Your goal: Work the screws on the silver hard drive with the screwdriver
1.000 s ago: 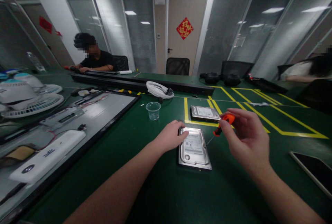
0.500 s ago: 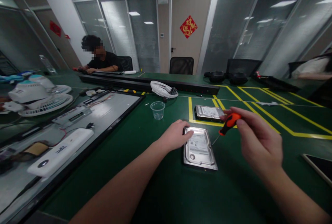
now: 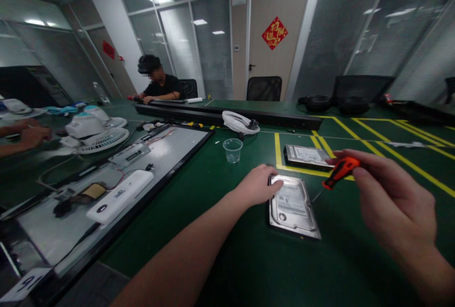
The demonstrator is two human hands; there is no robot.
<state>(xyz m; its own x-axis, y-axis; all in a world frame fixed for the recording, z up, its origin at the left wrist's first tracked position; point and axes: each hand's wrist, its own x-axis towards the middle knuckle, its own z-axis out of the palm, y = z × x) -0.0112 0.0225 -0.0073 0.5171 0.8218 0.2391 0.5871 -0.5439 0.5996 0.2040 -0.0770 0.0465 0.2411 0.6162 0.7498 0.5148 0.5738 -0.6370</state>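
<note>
A silver hard drive (image 3: 289, 210) lies flat on the green table, its label side up. My left hand (image 3: 258, 185) is closed on the drive's far left corner, thumb on top and fingers over the edge. Between the thumb and fingers of my right hand (image 3: 387, 193) is a screwdriver (image 3: 341, 172) with a red and black handle. It slants down to the left, and its tip meets the drive's right edge. Behind, a second hard drive (image 3: 308, 155) rests within yellow tape lines.
A clear plastic cup (image 3: 233, 150) stands beyond my left hand. Further back are a white fan grille (image 3: 241, 123) and a long black bar (image 3: 199, 113). On the left, a large panel (image 3: 170, 148) carries a white power strip (image 3: 121, 195). A person (image 3: 159, 84) sits across; another person's hands (image 3: 31, 134) show at far left.
The view has swung left, so everything sits further right in the picture. Both hands keep their holds, and the screwdriver tip stays at the same edge of the drive.
</note>
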